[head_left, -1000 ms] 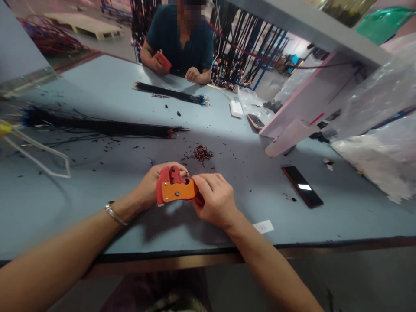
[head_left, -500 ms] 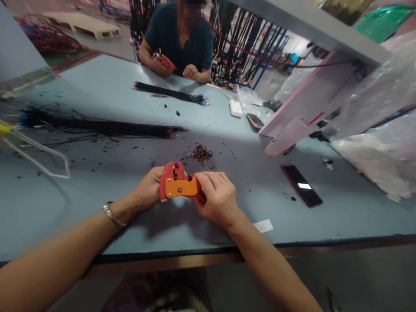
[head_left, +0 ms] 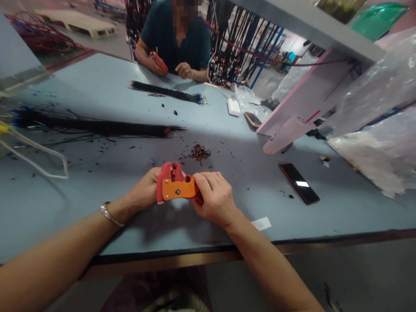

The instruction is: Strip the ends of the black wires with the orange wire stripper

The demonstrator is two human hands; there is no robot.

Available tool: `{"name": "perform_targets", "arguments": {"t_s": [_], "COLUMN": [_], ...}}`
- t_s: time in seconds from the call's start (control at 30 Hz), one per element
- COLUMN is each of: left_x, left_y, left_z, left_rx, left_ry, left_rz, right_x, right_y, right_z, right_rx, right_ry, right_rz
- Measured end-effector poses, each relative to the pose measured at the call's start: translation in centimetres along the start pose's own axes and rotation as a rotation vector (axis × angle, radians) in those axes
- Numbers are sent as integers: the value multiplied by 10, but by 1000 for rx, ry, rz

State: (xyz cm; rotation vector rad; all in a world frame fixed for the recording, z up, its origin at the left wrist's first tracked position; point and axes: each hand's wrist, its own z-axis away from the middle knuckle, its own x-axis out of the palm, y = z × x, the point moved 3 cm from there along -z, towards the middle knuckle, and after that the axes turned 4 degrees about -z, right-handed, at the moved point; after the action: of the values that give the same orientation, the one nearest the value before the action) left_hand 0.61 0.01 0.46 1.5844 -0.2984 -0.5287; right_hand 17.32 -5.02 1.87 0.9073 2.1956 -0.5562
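Observation:
A red and orange hand tool is held above the grey-blue table. My right hand is wrapped round its handle end. At the tool's jaw end is my left hand; its fingers are hidden behind the tool, so what they hold cannot be made out. A pile of short dark scraps lies just beyond the tool. Further back, a long bundle of black wires stretches across the left side, and a shorter black bundle lies behind it.
Across the table sits a person holding a red tool. A phone and a white label lie at the right. A white wire frame stands left; a shelf post and plastic bags are at the right.
The view has shifted slightly, moving the table and objects a little left in the picture. Across the table, the person's free hand has risen slightly. My hands keep nearly the same pose around the tool.

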Motion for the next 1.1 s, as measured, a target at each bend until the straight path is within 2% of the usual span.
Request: {"name": "perform_targets", "arguments": {"t_s": [0.13,0.4,0.77,1.1], "left_x": [-1,-2,1,0], "left_y": [0,-4,8,1], "left_z": [0,-1,-2,-4], "left_rx": [30,-15,-56,-71], "left_ry": [22,22,34,47], "left_rz": [-18,13,51,86], "right_x": [2,4,11,16], "right_y": [0,0,5,10], "right_z": [0,1,5,6], "right_rx": [-10,-14,43,119], "right_ry": [1,5,-71,-114], "right_rz": [6,52,58,28]}}
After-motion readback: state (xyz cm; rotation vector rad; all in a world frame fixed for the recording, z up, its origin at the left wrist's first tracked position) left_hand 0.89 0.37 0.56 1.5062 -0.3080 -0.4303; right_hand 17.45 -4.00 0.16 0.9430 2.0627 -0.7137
